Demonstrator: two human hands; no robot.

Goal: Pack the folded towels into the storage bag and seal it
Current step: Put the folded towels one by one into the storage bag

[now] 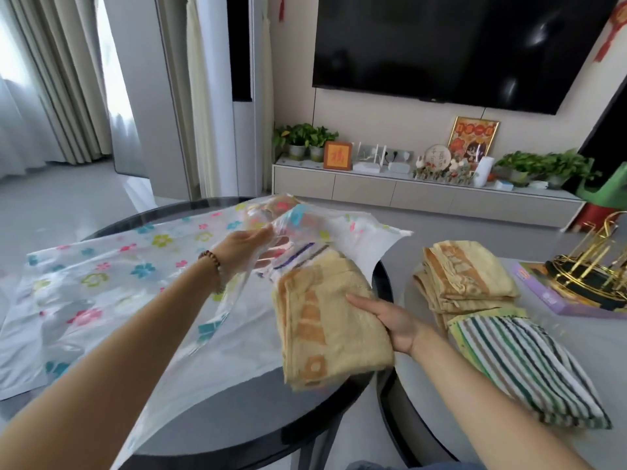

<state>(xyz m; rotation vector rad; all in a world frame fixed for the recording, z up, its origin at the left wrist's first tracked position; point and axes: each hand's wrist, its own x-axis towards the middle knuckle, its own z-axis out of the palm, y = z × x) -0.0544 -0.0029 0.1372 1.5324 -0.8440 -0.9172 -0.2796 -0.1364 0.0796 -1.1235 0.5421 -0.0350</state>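
One towel (325,327) gripped by the right hand (390,322) lies partly inside the bag (118,276) the left hand (242,249) pinches.

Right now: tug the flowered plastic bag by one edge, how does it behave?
Probably floppy: the bag sags and creases where the left hand lifts its mouth. Likely light and slippery: thin glossy film on a smooth table.

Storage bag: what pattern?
Clear storage bag printed with multicoloured flowers: pink, blue, green. Head view.
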